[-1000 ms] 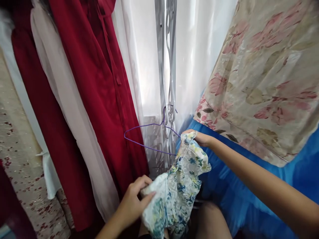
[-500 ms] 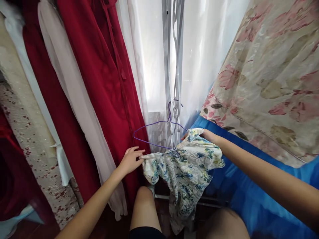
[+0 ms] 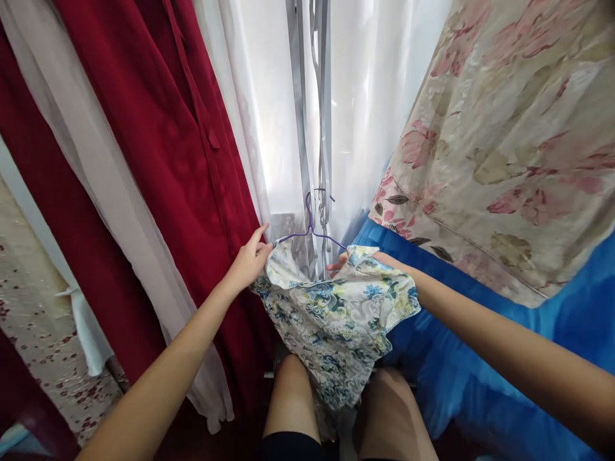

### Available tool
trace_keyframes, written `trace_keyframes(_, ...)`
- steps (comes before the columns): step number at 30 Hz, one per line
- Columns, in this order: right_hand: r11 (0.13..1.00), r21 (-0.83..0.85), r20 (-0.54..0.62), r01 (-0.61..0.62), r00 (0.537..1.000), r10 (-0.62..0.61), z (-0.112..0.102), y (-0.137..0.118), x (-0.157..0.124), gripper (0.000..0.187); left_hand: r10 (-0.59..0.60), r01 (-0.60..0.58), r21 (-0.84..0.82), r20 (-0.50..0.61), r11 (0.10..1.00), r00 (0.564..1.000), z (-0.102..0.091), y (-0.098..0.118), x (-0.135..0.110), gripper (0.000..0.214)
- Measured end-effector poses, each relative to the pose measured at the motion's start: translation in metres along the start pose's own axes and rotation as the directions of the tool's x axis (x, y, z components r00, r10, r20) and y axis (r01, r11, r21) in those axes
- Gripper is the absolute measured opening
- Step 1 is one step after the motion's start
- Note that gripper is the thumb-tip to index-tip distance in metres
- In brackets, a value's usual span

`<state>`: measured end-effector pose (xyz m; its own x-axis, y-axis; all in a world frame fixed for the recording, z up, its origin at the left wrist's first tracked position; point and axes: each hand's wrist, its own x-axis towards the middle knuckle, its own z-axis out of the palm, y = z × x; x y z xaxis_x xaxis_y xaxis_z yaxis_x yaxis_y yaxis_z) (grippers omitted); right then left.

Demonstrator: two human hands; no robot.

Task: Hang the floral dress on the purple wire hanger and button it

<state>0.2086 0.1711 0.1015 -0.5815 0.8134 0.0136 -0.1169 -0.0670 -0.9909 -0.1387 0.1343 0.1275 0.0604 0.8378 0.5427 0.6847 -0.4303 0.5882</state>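
Reaches in from both sides to the thin purple wire hanger (image 3: 310,232). Pinches the white blue-and-yellow floral cloth garment (image 3: 331,314), below the hanger's hook, with the left hand (image 3: 248,259); has the right hand (image 3: 339,261) by the hanger's right slope, too covered to tell how open.

The one view looks out from the person's head, facing forward and tilted down, with two bare forearms (image 3: 180,358) running in from the lower left and lower right. It sits near the white, blue and yellow floral cloth garment (image 3: 327,320) at lower centre, and farther from the sheer white fabric curtain (image 3: 379,96) straight ahead.
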Motion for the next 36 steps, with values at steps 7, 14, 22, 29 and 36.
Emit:
trace_keyframes(7, 0.998, 0.062, -0.080, 0.018, 0.997, -0.013, -0.046, 0.012, -0.043, 0.036, 0.146, -0.135, 0.102, -0.114, 0.986, 0.983, -0.002, 0.009, -0.025, 0.029)
trace_keyframes(14, 0.972, -0.003, -0.410, 0.236, 0.886, -0.217, -0.031, -0.027, -0.040, 0.027, 0.169, -0.144, 0.144, -0.185, 0.979, 0.968, -0.015, 0.026, -0.025, 0.028)
trace_keyframes(22, 0.918, -0.360, 0.305, 0.165, 0.951, -0.051, 0.067, -0.053, -0.084, 0.070, -0.013, -0.033, -0.106, -0.407, 0.994, 0.913, 0.006, -0.039, -0.036, 0.024)
trace_keyframes(29, 0.674, -0.702, 0.213, 0.232, 0.970, -0.113, 0.062, 0.015, -0.067, 0.087, -0.050, -0.078, -0.418, -0.286, 0.905, 0.957, 0.076, -0.008, -0.059, 0.034)
trace_keyframes(36, 0.903, -0.378, 0.076, 0.205, 0.979, -0.190, 0.052, 0.045, -0.042, 0.058, 0.032, 0.010, -0.767, 0.040, 0.642, 0.999, 0.113, 0.072, -0.061, 0.042)
